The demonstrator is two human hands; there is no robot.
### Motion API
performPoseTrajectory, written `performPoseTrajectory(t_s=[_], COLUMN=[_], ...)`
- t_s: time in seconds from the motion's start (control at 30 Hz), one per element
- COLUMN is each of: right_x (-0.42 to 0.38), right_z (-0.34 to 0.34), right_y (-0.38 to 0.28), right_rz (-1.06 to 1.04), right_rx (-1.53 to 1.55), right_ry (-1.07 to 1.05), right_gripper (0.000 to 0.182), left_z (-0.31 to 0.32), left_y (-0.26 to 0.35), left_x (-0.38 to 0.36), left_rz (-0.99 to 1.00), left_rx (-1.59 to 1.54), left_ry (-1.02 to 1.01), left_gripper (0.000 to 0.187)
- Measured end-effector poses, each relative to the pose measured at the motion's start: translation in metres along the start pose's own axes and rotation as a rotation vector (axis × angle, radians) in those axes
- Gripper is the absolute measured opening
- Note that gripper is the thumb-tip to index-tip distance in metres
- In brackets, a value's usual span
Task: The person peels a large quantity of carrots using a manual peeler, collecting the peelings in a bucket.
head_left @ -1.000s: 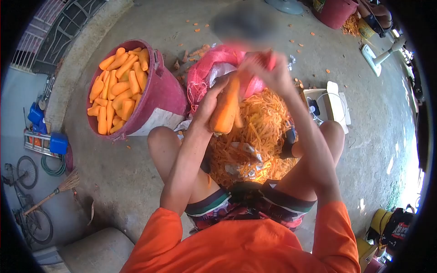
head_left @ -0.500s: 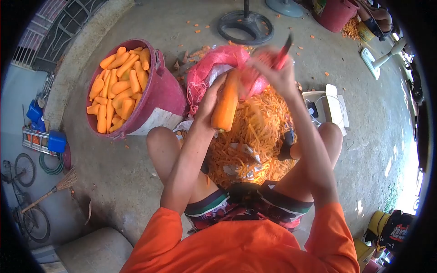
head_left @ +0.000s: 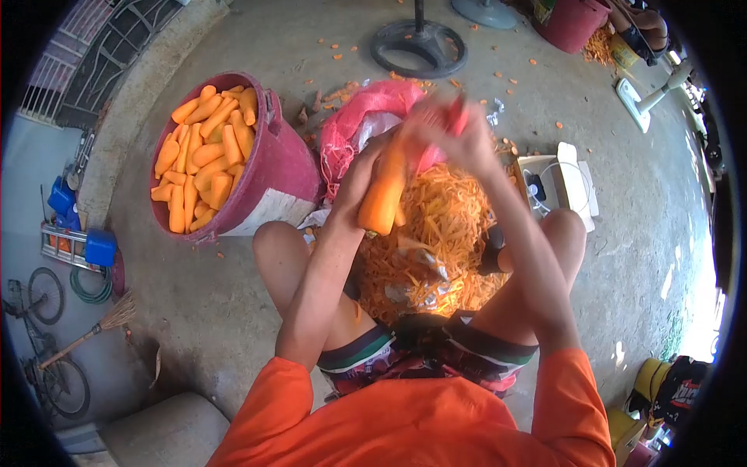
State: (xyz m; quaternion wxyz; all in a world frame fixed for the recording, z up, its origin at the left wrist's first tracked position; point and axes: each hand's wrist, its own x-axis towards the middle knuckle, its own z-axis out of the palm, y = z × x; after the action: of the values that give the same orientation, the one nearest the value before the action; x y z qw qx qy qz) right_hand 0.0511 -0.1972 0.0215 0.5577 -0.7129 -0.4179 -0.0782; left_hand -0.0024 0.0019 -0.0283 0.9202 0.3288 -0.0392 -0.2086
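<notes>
A thick orange carrot (head_left: 383, 198) slants in front of me, its blunt end toward my body. My left hand (head_left: 362, 173) is wrapped round its side and upper part. Smeared by motion, my right hand (head_left: 467, 142) grips a red-handled peeler (head_left: 457, 117) at the carrot's far end; the blade cannot be made out. Below both hands, between my legs, lies a big heap of carrot peelings (head_left: 443, 206). Just beyond the left hand is a pink mesh sack (head_left: 350, 117).
To the left, a tilted dark pink tub (head_left: 284, 167) holds many peeled carrots (head_left: 206, 152). An open white box (head_left: 574, 183) with a cable sits by my right knee. Ahead stands a round black stand base (head_left: 420, 48). Another person (head_left: 642, 31) is at the far right.
My right hand and the peeler have shifted slightly left and down, closer to the carrot. The peeler has turned, and its dark end no longer shows. The left hand keeps holding the carrot.
</notes>
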Motion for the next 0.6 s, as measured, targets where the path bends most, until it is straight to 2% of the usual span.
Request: performPoseTrajectory(t_s=[0.03,0.07,0.1,0.13,0.17,0.2,0.23,0.3,0.37,0.4,0.43,0.5,0.53,0.57,0.6], right_x=[0.005,0.009,0.01,0.012,0.009,0.003,0.007,0.004,0.011,0.016,0.016,0.004,0.003,0.008,0.005], right_z=[-0.018,-0.029,-0.028,-0.019,-0.008,0.003,0.011,0.007,-0.021,-0.033,-0.031,-0.004,0.012,0.008,0.008], right_y=[0.025,0.036,0.031,0.018,0.004,-0.02,-0.037,-0.005,0.034,0.029,0.024,-0.001,-0.021,-0.027,-0.01], right_rz=[0.154,0.302,0.295,0.217,0.148,0.119,-0.122,-0.007,0.166,0.234,0.227,0.13,-0.015,-0.186,-0.06], right_rx=[0.055,0.105,0.1,0.154,0.21,0.029,0.027,-0.06,0.188,-0.038,-0.043,0.113,0.123,-0.092,-0.006], right_ry=[0.191,0.38,0.381,0.32,0.254,0.134,0.051,0.132,0.379,0.372,0.373,0.182,0.105,0.02,0.114], right_gripper=[0.02,0.019,0.019,0.018,0.016,0.012,0.013,0.014,0.015,0.015,0.015,0.017,0.017,0.016,0.016], left_z=[-0.012,-0.019,-0.021,-0.009,0.003,0.017,0.031,0.033,0.001,0.009,0.017,0.045,0.06,0.073,0.078], left_y=[-0.001,0.0,0.002,0.004,0.004,0.004,0.006,0.006,0.005,0.007,0.008,0.006,0.009,0.012,0.011], left_x=[-0.003,-0.003,-0.001,-0.003,-0.003,0.0,0.002,-0.005,-0.01,-0.009,-0.005,-0.001,0.0,0.0,-0.004], left_rz=[-0.005,-0.069,-0.131,-0.092,-0.085,-0.014,0.058,0.057,-0.087,-0.147,-0.143,-0.007,-0.002,0.013,0.023], left_rx=[0.0,-0.101,-0.198,-0.192,-0.192,-0.14,-0.083,-0.115,-0.143,-0.227,-0.225,-0.076,-0.073,-0.076,-0.083], left_ry=[-0.003,-0.097,-0.191,-0.074,-0.074,0.086,0.242,0.319,-0.131,-0.124,-0.131,0.268,0.267,0.352,0.444], left_gripper=[0.037,0.036,0.035,0.033,0.033,0.034,0.035,0.036,0.035,0.034,0.034,0.034,0.034,0.034,0.034])
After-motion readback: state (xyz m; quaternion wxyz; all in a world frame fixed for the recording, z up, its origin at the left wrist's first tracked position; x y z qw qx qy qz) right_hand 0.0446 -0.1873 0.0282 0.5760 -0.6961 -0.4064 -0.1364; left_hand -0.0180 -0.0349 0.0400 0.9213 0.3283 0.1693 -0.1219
